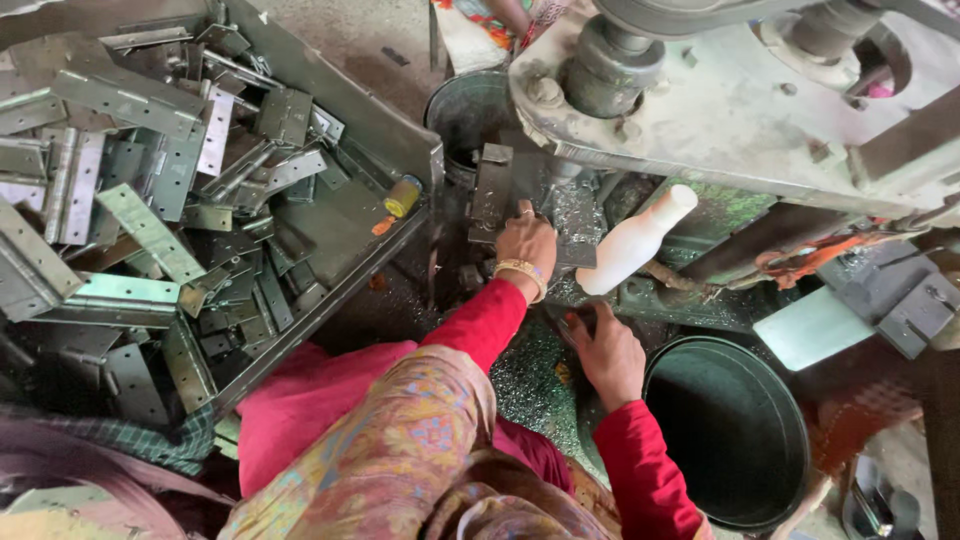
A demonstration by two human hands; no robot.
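From my remote seat at the head camera, I watched the left hand (525, 243) lie flat on the drill press table (560, 215), fingers together and pressed down on a dark metal hinge plate (492, 192) just ahead of the fingertips, as though to keep the piece from turning under the spindle (612, 62) that hung above and slightly right of it. A gold bangle (521, 273) sat on that wrist, below a red sleeve (482, 322). The right hand (607, 352) rested lower and nearer the body, curled over the front edge of the table; I could not tell whether it pinched anything, since the fingertips were hidden against the metal. A white plastic bottle (632, 241) leaned between the two hands, just right of the left one, in my judgement kept there so coolant or oil stayed within easy reach. Bright metal shavings (525, 375) lay scattered beside the right wrist. A round dark bucket (730, 430) stood open just right of the right hand, seemingly placed to take finished pieces. Well to the left of the left hand, a steel tray (330, 95) held a loose heap of hinges (140, 200), close enough to draw from without rising
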